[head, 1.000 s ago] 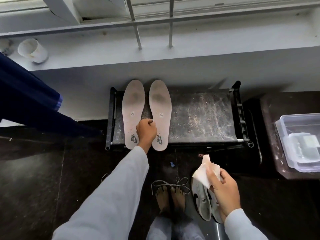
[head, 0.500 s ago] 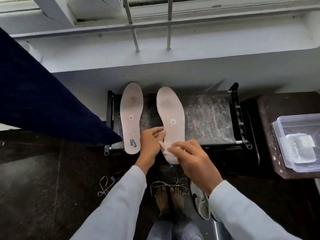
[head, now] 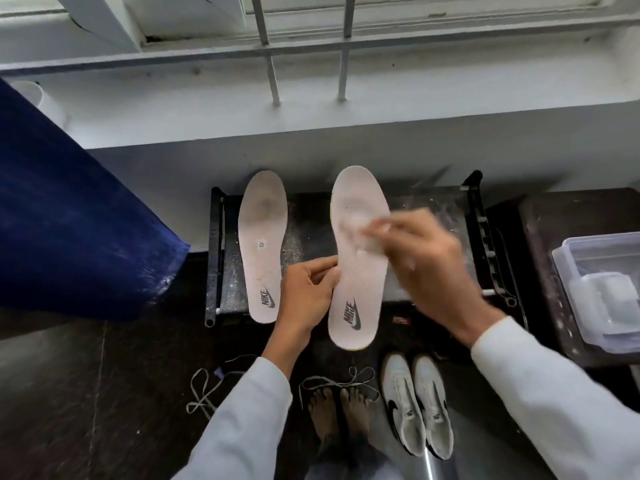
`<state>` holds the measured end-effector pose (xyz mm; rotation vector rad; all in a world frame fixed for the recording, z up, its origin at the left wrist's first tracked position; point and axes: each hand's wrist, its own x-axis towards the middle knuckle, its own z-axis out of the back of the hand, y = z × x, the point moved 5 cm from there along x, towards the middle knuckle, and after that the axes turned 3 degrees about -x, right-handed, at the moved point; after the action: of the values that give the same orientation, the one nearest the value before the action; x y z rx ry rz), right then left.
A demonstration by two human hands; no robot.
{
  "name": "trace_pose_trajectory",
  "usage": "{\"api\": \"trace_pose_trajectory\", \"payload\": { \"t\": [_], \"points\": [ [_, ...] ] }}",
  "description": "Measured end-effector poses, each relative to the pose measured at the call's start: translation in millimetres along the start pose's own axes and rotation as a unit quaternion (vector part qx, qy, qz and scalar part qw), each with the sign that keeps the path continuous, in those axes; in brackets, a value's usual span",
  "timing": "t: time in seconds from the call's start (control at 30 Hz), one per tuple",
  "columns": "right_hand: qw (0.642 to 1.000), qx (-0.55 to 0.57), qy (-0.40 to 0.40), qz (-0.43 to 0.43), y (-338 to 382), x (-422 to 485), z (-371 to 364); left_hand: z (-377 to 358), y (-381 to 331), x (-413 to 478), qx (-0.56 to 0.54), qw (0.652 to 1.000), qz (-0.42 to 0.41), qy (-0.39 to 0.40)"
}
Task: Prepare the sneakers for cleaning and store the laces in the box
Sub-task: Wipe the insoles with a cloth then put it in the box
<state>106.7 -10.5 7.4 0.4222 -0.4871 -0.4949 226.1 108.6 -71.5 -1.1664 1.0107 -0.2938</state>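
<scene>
In the head view, at centre, an insole [head: 356,282] is pinched at its nine-o'clock edge by the thumb and fingers of the left hand [head: 308,292], its heel hanging off the rack [head: 311,220]. A wipe [head: 363,233] is pressed on it by the right hand [head: 433,271], whose fingers are blurred and seem bunched on the wipe. A second insole [head: 264,244] lies on the rack at ten o'clock. The sneakers [head: 417,403] stand unlaced at five o'clock. The laces [head: 337,381] lie loose on the floor at six and seven o'clock, well apart from the box [head: 561,258] at three o'clock. Insole wiping is judged the step in hand. Next, the laces must be gathered and carried to the box.
</scene>
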Motion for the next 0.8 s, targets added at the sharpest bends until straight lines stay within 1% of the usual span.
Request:
{"api": "trace_pose_trajectory", "payload": {
  "t": [0.07,0.1,0.13,0.2,0.27,0.37,0.43,0.47,0.5,0.53,0.57,0.6,0.63,0.7,0.73,0.8],
  "points": [
    [0.987,-0.002,0.114,0.116,25,-22,-17,1,-3,-1,0.002,1.000,-0.016,0.012],
    [0.978,-0.008,0.151,0.142,24,-28,-26,2,-2,-3,-0.001,1.000,-0.017,0.014],
    [0.975,-0.012,0.165,0.149,16,-26,-33,3,-2,-3,-0.008,1.000,-0.017,0.011],
    [0.978,-0.023,0.158,0.137,-7,-12,-45,7,3,-2,-0.017,1.000,-0.020,0.003],
    [0.981,-0.060,0.144,0.115,-34,9,-57,9,7,-1,-0.037,0.999,-0.013,0.005],
    [0.987,-0.115,0.103,0.038,-74,44,-60,8,13,-1,-0.036,0.999,-0.011,0.022],
    [0.992,-0.119,0.036,-0.034,-85,61,-45,9,14,-1,-0.026,0.999,-0.013,0.020],
    [0.991,-0.122,-0.014,-0.062,-83,64,-33,9,16,0,-0.021,0.999,-0.017,0.018],
    [0.987,-0.124,-0.069,-0.072,-75,63,-20,9,19,2,-0.015,1.000,-0.021,0.017],
    [0.986,-0.113,-0.109,-0.062,-61,58,-9,9,21,4,-0.011,1.000,-0.023,0.015],
    [0.988,-0.090,-0.121,-0.035,-42,49,-3,9,22,5,-0.010,1.000,-0.026,0.014],
    [0.993,-0.060,-0.101,0.007,-22,37,-3,9,22,5,-0.010,0.999,-0.031,0.013],
    [0.996,-0.029,-0.055,0.058,-3,24,-7,9,23,6,-0.009,0.999,-0.038,0.009],
    [0.985,-0.007,0.076,0.153,14,-3,-27,9,22,5,0.008,0.998,-0.059,0.001],
    [0.977,-0.023,0.120,0.175,10,-11,-38,9,22,4,0.017,0.998,-0.065,0.001],
    [0.974,-0.043,0.145,0.167,-17,-9,-52,10,25,0,0.017,0.998,-0.062,0.000]
  ]
}}
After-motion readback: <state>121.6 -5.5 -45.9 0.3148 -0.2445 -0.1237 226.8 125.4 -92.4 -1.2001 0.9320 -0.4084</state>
